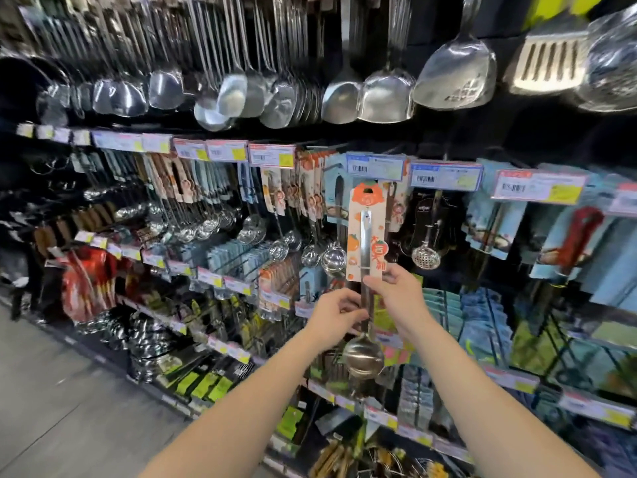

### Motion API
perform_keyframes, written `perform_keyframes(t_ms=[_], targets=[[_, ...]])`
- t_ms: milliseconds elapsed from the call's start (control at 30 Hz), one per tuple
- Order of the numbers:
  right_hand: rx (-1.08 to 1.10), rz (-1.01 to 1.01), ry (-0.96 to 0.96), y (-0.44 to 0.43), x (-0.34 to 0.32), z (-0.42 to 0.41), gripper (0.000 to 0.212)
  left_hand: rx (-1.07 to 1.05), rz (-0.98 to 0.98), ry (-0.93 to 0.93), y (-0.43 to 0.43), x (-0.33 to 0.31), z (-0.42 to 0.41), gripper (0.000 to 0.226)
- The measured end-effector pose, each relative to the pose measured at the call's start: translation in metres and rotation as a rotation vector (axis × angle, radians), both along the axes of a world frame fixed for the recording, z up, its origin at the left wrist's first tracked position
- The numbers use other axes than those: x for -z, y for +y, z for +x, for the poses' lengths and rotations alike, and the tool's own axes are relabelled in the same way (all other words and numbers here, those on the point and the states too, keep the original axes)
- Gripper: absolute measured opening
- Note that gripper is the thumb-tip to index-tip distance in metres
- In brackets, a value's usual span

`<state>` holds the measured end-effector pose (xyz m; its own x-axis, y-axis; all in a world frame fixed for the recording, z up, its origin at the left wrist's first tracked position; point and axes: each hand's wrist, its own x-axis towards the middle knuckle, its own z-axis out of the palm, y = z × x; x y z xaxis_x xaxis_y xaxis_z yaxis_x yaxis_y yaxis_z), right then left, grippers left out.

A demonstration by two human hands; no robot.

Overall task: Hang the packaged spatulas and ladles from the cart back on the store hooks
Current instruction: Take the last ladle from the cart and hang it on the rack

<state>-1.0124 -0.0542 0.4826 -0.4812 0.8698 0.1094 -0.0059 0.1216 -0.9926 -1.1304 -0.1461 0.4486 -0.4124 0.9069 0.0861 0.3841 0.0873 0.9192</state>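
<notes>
Gripping a packaged ladle [365,232] with both hands, upright and bowl down, in front of the store rack. Left hand [336,313] lower on the bare steel handle, just under the card [355,243], fingertips and thumb closed in a tight pinch on the metal. Right hand [396,293] slightly higher, fingers curled, pinching the bottom edge of the orange-and-white card together with the handle. Directly below the grip, the round bowl [363,355], hanging free in front of the lower shelves. Straight above the grip, the card's hang hole, level with a row of price tags [375,167]; whether over a hook or not, impossible to tell. Left of the grip and higher, a bunch of carded ladles [310,198] with the same orange print. Right of the grip, a small perforated skimmer [426,257] under a dark card. High above, rows of bare steel spatulas [382,94] and, off to the right, a slotted turner [548,63]. Far down to the left, grey floor [51,374].
</notes>
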Motion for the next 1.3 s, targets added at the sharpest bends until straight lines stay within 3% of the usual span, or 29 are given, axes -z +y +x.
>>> perform_keyframes(t_ms=[867,1033,1300], targets=[[0.174,0.015,0.101,0.035,0.001,-0.041,0.020,0.169,0.085,0.140,0.071,0.001,-0.065,0.020],[0.210,0.005,0.073,0.046,0.006,-0.047,0.019,0.195,0.053,0.076,0.079,0.007,-0.071,0.014],[0.289,-0.048,0.003,0.088,0.005,-0.062,0.019,0.205,0.019,0.005,0.108,0.002,-0.073,0.028]])
